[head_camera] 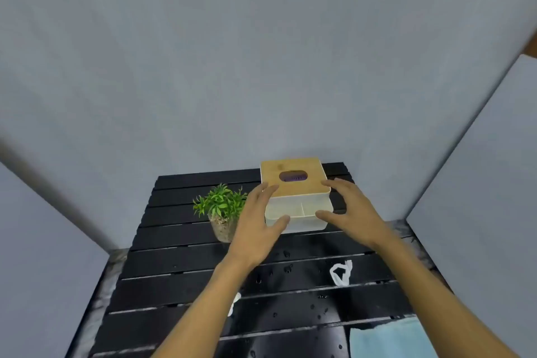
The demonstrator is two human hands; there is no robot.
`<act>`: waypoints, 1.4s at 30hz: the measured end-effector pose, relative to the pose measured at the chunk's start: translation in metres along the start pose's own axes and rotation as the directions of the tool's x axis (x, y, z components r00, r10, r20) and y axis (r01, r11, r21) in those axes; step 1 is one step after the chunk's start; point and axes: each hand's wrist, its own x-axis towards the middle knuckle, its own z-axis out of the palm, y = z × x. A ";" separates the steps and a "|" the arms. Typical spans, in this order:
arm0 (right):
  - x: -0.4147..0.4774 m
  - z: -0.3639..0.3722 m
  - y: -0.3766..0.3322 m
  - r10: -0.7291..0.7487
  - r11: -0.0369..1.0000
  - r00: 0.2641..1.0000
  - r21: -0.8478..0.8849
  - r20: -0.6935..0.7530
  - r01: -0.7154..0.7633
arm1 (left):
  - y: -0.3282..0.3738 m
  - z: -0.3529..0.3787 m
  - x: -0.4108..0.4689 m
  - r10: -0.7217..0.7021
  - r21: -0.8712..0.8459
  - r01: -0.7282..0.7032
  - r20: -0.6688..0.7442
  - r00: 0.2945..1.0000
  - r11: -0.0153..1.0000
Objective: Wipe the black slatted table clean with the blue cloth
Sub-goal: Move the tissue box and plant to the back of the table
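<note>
The black slatted table (174, 259) fills the lower middle of the head view, with water drops (287, 268) scattered over its near slats. The blue cloth (389, 340) lies flat at the table's near right corner, touched by neither hand. My left hand (255, 227) is pressed on the left side of a tissue box (293, 173) with a bamboo lid, thumb on its front corner. My right hand (354, 212) clasps the box's right side, fingers at the lid's edge and thumb low at the front.
A small green plant in a glass pot (221, 209) stands just left of the box, close to my left hand. A crumpled white scrap (341, 273) lies on the right slats, and another white scrap (234, 304) shows beside my left forearm. Grey panels wall in the table.
</note>
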 end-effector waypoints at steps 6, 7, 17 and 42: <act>0.003 0.029 0.024 -0.052 0.997 0.996 0.056 -0.078 0.057 | -0.027 0.027 0.001 0.026 -0.042 -0.030 -0.096 0.995 0.999; 0.004 0.034 0.028 -0.052 0.995 0.994 0.078 -0.099 0.060 | -0.032 0.031 0.003 0.025 -0.062 -0.032 -0.117 0.993 0.998; 0.013 0.052 0.055 -0.087 0.963 0.957 0.224 -0.278 0.152 | -0.052 0.047 0.014 0.024 -0.088 -0.049 -0.260 0.965 0.995; 0.065 -0.001 0.125 -0.062 0.968 0.936 0.209 -0.348 0.142 | -0.031 0.114 0.091 0.079 -0.071 -0.098 -0.237 0.968 0.993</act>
